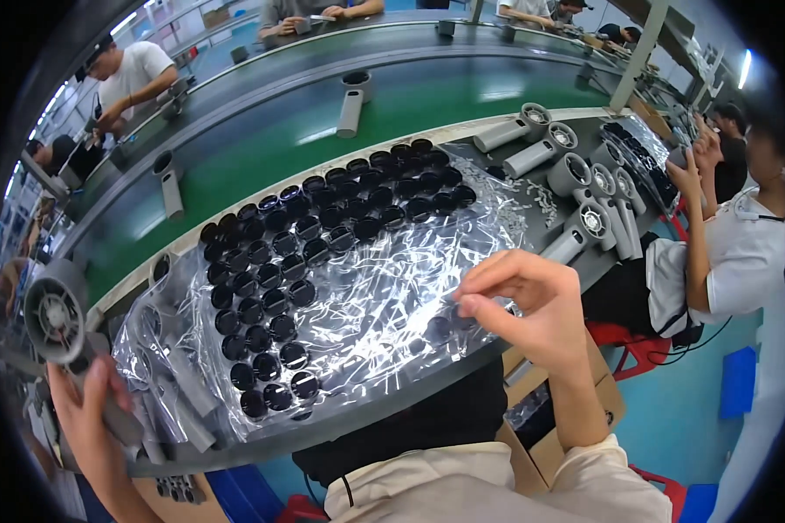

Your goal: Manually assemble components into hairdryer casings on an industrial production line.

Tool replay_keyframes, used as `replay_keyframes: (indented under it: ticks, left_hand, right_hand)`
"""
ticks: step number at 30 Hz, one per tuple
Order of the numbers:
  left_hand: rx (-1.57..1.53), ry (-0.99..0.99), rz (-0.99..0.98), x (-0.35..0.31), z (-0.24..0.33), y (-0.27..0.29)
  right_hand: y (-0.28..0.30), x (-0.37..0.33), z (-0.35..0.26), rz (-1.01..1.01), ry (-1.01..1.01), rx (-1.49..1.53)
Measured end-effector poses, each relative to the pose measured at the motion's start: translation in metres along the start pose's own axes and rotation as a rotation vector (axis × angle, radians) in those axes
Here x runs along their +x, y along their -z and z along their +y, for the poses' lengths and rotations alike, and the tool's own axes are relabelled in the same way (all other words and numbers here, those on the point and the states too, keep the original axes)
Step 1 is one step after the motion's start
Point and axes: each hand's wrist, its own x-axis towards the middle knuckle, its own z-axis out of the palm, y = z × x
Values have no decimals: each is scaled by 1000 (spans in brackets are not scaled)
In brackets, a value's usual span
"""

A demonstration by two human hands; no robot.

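Observation:
At the left edge of the bench, my left hand (89, 403) is wrapped round the handle of a grey hair dryer housing (55, 307), whose round end with a spoked ring faces me. My right hand (532, 301) hovers over a clear plastic sheet (384, 318), thumb and forefinger pinched together. Whatever is between those fingertips is too small to make out. Rows of round black caps (275, 302) lie on the sheet, to the left of my right hand and beyond it.
Grey housings in clear bags (179, 388) lie beside my left hand. More housings (589, 218) and small clear pieces (536, 199) rest at the right. Beyond the bench runs a green conveyor belt (262, 161) carrying housings. A co-worker (741, 253) sits at the right; open cardboard boxes (597, 383) stand below.

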Motion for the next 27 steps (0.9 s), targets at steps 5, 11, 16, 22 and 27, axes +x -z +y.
replay_keyframes:
  ticks: [5,11,16,22,27]
  left_hand:
    - [-459,237,-208,-73,39,-70]
    - [-919,417,-492,-97,28,-128]
    - [-949,403,-407,-102,27,-131]
    - [-875,388,-380,-101,20,-125]
    - [-856,381,-439,-102,9,-121]
  right_hand:
    - [-24,6,-16,12,163,-3]
    - [-59,7,-41,-82,379,-247]
    - [-71,18,-42,-282,616,-476]
    - [-80,16,-28,-191,602,-465]
    - [-86,20,-28,-236,609,-507]
